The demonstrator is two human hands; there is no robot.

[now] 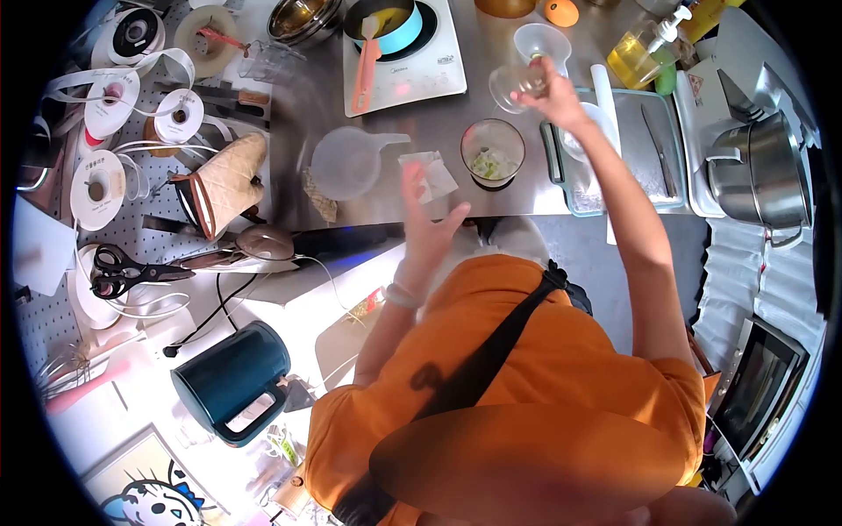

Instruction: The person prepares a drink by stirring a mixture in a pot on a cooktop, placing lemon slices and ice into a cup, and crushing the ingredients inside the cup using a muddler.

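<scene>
My right hand (554,98) reaches over the steel counter, its fingers closed on a small clear glass bowl (509,88). Just behind that hand sits a clear measuring cup (542,42). My left hand (428,206) hangs near the counter's front edge, fingers spread and holding nothing, by a white paper napkin (436,175). Between the hands a round glass container (493,149) has pale green pieces at its bottom. To the left of the napkin lies a translucent plastic cup with a handle (347,164).
A blue pan (390,33) with a pink-handled spatula rests on a white induction cooker (438,74). A glass tray (680,167) with a knife is at right, near a steel pot (763,167). An oven mitt (226,184) and scissors (127,272) are at left.
</scene>
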